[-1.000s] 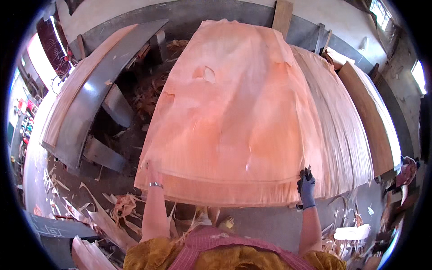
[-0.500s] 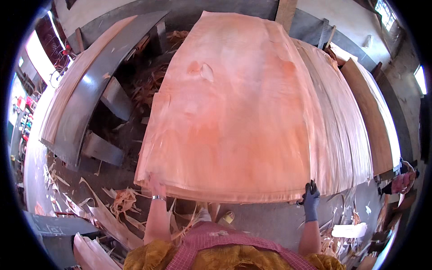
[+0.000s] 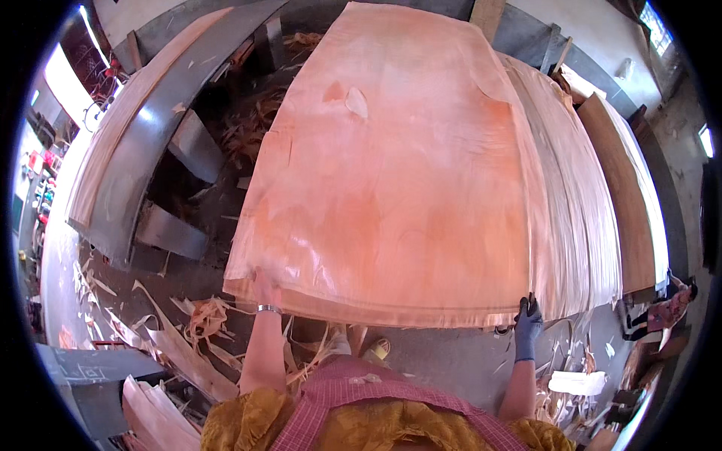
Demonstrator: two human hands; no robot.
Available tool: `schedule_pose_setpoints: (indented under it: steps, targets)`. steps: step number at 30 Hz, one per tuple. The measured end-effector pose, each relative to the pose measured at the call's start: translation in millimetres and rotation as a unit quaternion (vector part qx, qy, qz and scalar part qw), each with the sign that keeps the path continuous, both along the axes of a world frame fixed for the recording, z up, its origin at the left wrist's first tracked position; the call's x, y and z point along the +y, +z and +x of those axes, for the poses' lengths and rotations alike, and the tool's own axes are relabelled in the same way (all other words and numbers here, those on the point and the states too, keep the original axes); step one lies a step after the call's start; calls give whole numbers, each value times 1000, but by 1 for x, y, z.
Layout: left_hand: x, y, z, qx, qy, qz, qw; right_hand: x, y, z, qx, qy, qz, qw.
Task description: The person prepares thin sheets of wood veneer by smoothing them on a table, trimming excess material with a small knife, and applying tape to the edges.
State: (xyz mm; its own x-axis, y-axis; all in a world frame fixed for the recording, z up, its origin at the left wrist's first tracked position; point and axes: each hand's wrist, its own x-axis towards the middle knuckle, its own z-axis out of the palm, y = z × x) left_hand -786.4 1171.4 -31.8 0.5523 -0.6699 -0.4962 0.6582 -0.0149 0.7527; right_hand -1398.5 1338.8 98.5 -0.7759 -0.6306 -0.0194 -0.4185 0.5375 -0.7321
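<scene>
Big sheet of thin orange-pink wood veneer lies on top of a tall veneer stack, covering most of the centre of the view; its near edge runs just in front of the person.

Left hand, bare w/ a metal bracelet at the wrist, is at the sheet's near left corner, fingers tucked at/under the edge, so can't tell if they're spread or pinching. Right hand, in a dark blue glove, is at the near right corner, fingers curled up together around the sheet's edge, gripping it.

Sheet has a small torn flap toward the far end. Right of the stack: another pile of darker boards. Left: long grey metal machine bed w/ a veneer strip along it. Floor around is littered w/ veneer scraps and curls. Another person stands at the right edge, partly cut off. Person's own pink checked apron shows at bottom.
</scene>
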Motion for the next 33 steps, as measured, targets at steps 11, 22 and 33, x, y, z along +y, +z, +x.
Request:
schedule_pose_setpoints:
  steps: [11, 22, 33]
  targets:
    - [43, -11, -2, 0, 42, 74, 996, 12, -17, -30, 180, 61, -10, 982]
    - [24, -20, 39, 47, 57, -30, 997, 12, -34, -50, 130, 77, 45, 987]
    - [45, -71, 78, -117, 81, 202, 969, 10, -125, -3, 134, 73, 107, 983]
